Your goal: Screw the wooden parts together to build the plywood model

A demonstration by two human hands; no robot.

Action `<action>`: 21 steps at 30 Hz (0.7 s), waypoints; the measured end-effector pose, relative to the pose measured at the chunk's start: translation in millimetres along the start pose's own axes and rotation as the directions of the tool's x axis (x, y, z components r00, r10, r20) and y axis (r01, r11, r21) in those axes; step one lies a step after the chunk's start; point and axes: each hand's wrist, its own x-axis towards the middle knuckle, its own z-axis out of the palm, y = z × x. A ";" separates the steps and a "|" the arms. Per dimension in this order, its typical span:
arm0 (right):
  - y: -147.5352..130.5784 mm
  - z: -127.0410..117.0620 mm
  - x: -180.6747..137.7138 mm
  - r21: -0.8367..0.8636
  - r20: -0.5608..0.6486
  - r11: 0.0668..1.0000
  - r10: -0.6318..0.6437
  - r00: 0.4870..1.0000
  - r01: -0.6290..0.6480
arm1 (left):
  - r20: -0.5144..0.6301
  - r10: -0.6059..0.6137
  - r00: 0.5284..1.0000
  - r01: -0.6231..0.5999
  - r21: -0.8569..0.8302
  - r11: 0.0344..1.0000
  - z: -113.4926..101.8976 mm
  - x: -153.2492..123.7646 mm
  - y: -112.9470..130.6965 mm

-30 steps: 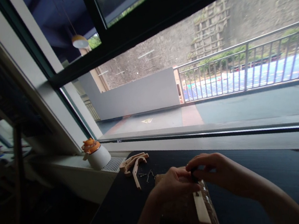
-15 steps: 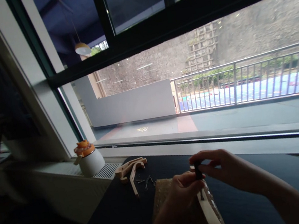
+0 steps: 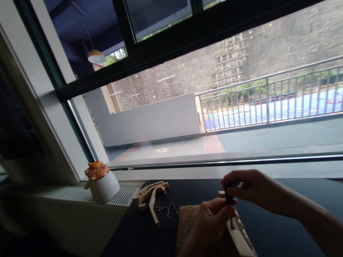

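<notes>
A short screwdriver (image 3: 229, 197) with a dark handle stands nearly upright, its shaft meeting a pale wooden piece (image 3: 241, 244). From above, my right hand (image 3: 249, 185) pinches the top of the handle. Lower down, the fingers of my left hand (image 3: 212, 220) close round the same tool from the left. Under the wood lies a brown block wrapped in something glossy (image 3: 184, 222), partly covered by my left hand and forearm. Whether a screw sits under the tip is too small to tell.
Curved wooden parts (image 3: 151, 194) and several small metal screws (image 3: 170, 208) lie on the dark table (image 3: 127, 245) to the left. A white jug with an orange lid (image 3: 103, 185) stands on the sill beyond. A large window with a dark frame (image 3: 168, 56) rises behind the table.
My right hand's fingers have shifted slightly to the right at the top of the screwdriver. The view has tilted a little; the wooden piece stays in place under the tool.
</notes>
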 end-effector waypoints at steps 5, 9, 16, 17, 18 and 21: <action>-5.5 -2.7 -2.7 -0.062 -0.003 0.998 -0.005 1.000 0.004 | 0.022 -0.012 1.000 0.013 -0.041 0.999 -1.0 0.0 -2.1; -3.8 -6.4 -3.5 -0.014 0.027 0.999 -0.029 0.999 0.029 | 0.014 -0.013 1.000 0.013 -0.015 1.000 -2.8 0.1 -7.3; 1.5 -6.6 -1.9 -0.002 -0.016 1.000 -0.025 1.000 0.024 | 0.033 0.021 0.999 -0.021 -0.006 1.000 4.3 -1.6 -0.1; 1.6 -5.9 -1.1 -0.011 -0.030 1.000 -0.023 0.999 0.022 | 0.036 0.025 0.999 -0.025 0.000 1.000 4.5 -2.0 0.9; 1.5 -5.0 -0.4 -0.020 -0.042 1.000 -0.020 0.999 0.019 | 0.040 0.026 0.999 -0.027 0.009 1.000 4.4 -2.3 1.5; -0.4 -3.0 0.4 -0.050 -0.061 0.999 -0.016 0.998 0.013 | 0.054 0.015 0.998 -0.017 0.032 0.999 2.4 -2.4 1.0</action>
